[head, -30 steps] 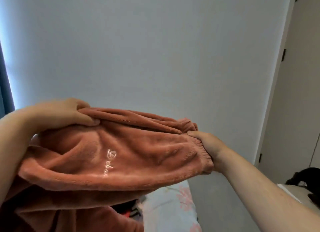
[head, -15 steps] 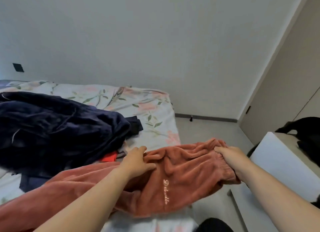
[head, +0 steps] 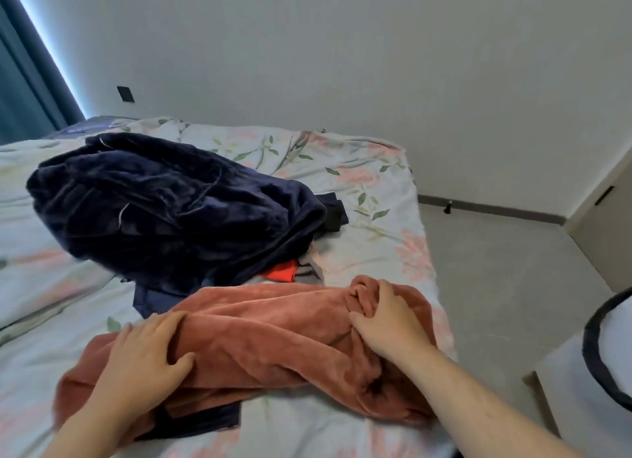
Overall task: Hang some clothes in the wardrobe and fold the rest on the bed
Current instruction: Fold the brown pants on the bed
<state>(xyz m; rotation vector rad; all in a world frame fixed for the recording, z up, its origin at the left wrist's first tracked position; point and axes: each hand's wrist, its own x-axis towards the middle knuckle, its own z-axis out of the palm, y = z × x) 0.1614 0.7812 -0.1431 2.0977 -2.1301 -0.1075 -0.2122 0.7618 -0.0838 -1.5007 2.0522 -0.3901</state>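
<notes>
Head view: both hands lay on the rust-coloured fleece trousers (head: pixel 273 334) on the floral-sheeted bed (head: pixel 376 191).
Left hand (head: pixel 143 358) pressed flat with fingers straight; right hand (head: pixel 386 324) curled, bunching fabric under its fingertips.

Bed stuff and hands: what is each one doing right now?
Rust garment: laid across the bed, bunched, not folded.
Navy garment: crumpled heap on the bed.
Red cloth: mostly buried under the heap.
Left hand: presses on the rust garment.
Right hand: grips its bunched end.
Bed: covered by a floral sheet.
</notes>
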